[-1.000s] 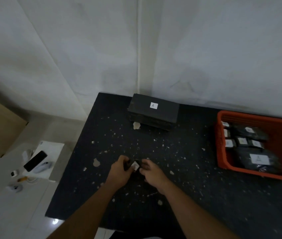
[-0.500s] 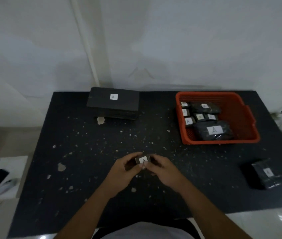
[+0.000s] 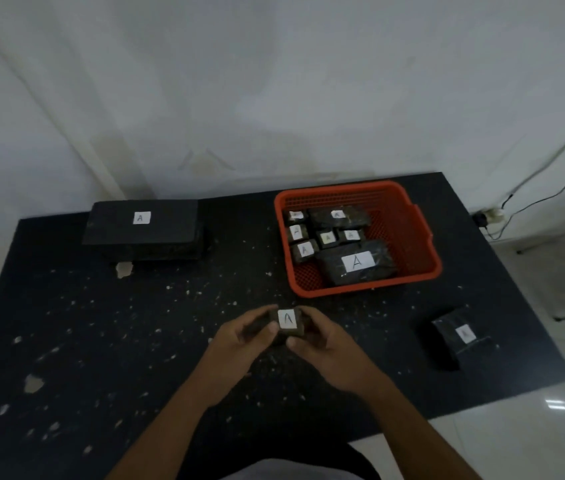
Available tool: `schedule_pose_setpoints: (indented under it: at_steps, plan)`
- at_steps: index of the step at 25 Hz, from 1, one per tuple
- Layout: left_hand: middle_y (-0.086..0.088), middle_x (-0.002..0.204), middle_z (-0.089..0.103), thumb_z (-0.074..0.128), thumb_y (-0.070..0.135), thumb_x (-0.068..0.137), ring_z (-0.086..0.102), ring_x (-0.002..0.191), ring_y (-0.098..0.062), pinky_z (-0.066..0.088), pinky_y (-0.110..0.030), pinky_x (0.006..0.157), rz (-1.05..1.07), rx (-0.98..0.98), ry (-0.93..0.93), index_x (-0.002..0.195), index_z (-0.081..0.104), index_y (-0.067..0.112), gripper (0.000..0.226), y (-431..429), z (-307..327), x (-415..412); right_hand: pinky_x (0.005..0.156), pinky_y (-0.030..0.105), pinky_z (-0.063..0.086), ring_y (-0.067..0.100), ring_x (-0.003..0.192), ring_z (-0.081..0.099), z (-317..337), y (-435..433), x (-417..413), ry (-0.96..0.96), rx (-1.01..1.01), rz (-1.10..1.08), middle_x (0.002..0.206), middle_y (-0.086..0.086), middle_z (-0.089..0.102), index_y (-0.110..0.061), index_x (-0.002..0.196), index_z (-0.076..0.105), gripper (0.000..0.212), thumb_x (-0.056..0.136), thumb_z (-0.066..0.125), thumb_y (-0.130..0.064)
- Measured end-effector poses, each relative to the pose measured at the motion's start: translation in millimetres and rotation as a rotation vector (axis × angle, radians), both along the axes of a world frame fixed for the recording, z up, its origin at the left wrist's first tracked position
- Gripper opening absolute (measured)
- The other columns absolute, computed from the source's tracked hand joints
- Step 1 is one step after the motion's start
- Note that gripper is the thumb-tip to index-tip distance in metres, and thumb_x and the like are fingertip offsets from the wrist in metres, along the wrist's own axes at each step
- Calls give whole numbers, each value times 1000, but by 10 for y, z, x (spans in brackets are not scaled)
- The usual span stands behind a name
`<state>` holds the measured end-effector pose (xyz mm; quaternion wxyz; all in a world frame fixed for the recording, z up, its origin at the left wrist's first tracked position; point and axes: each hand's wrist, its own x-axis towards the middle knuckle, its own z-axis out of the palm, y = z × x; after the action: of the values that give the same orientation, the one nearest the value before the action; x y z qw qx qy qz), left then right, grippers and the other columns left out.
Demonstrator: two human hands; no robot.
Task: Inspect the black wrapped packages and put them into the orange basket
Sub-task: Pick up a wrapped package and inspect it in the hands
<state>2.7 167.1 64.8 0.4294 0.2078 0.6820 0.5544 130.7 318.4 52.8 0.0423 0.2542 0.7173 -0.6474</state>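
Observation:
A small black wrapped package [image 3: 287, 320] with a white "A" label is held above the table's front middle, label facing up. My left hand [image 3: 239, 344] grips its left side and my right hand [image 3: 326, 344] its right side. The orange basket [image 3: 409, 237] stands at the back right, beyond my hands, with several labelled black packages inside. A large flat black package [image 3: 142, 230] lies at the back left. Another medium black package [image 3: 454, 337] lies at the front right.
The black table [image 3: 101, 323] is speckled with pale chips. A white wall rises behind it. Cables and a plug [image 3: 488, 216] run along the floor at the right. The table's right edge lies just past the medium package.
The view has swung right, bringing the basket and the front-right package into sight. Both hands keep hold of the small package, its label now turned more squarely upward.

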Motion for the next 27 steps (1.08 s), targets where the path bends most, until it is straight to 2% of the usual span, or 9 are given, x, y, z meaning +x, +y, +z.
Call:
schedule_pose_setpoints:
  at_steps: [2, 5, 8, 11, 14, 18, 21, 24, 27]
  plan:
    - [10, 116, 70, 67, 15, 86, 64, 109, -1, 50, -14, 89, -54, 8, 16, 125, 59, 23, 40, 203, 48, 137, 101, 24, 48, 2, 115, 62, 31, 222, 116, 13, 90, 15, 122, -10, 68, -32, 130, 57, 36, 95, 65, -30]
    - [19, 110, 68, 64, 14, 89, 62, 104, 8, 46, -6, 84, -90, -42, 213, 122, 58, 29, 36, 540, 117, 347, 91, 12, 47, -4, 107, 63, 13, 487, 287, 34, 156, 2, 115, -11, 70, -28, 126, 61, 28, 98, 60, -29]
    - [23, 105, 70, 63, 17, 90, 62, 103, 8, 46, -6, 85, -85, -48, 278, 117, 59, 36, 34, 867, 107, 510, 87, 10, 47, -6, 104, 63, -18, 762, 442, 30, 166, -14, 110, -15, 70, -33, 122, 60, 25, 97, 60, -31]
    - [19, 110, 69, 62, 19, 90, 62, 106, 7, 51, -13, 90, -21, -29, 198, 125, 54, 36, 39, 1133, 77, 617, 93, 20, 48, -3, 109, 64, -43, 1077, 565, 44, 109, -43, 115, -13, 70, -32, 128, 59, 38, 91, 67, -39]
    - [20, 103, 71, 57, 18, 92, 65, 102, 5, 53, -11, 77, -26, 1, 164, 118, 58, 39, 33, 1404, 116, 674, 103, 29, 49, 6, 123, 59, -33, 1339, 670, 93, 70, -3, 132, -10, 62, -36, 141, 47, 63, 84, 73, -41]
    - [2, 117, 66, 64, 18, 88, 66, 104, -10, 57, -25, 84, -134, 49, 167, 122, 62, 27, 35, 1639, 151, 722, 97, 26, 52, 6, 112, 62, 23, 1591, 692, 142, 150, -9, 117, -9, 66, -25, 125, 59, 35, 91, 69, -29]
    - [1, 111, 62, 60, 16, 90, 68, 94, -11, 56, -20, 77, -167, 37, 183, 120, 64, 17, 30, 1731, 169, 724, 84, 14, 49, 0, 97, 64, 49, 1671, 698, 146, 182, 30, 103, -9, 68, -22, 117, 62, 21, 97, 61, -28]
    - [3, 99, 62, 57, 21, 89, 68, 82, -7, 55, -17, 71, -134, 23, 240, 113, 69, 14, 27, 1820, 163, 736, 74, 9, 46, -4, 85, 62, 62, 1682, 676, 167, 221, 28, 94, -10, 67, -25, 112, 61, 15, 99, 55, -29]
    - [-1, 96, 66, 56, 27, 88, 70, 78, -10, 56, -18, 68, -62, 8, 217, 109, 70, 19, 27, 1886, 134, 748, 76, 14, 49, 1, 87, 66, 45, 1730, 641, 157, 167, -9, 94, -8, 71, -27, 111, 64, 20, 98, 55, -37]
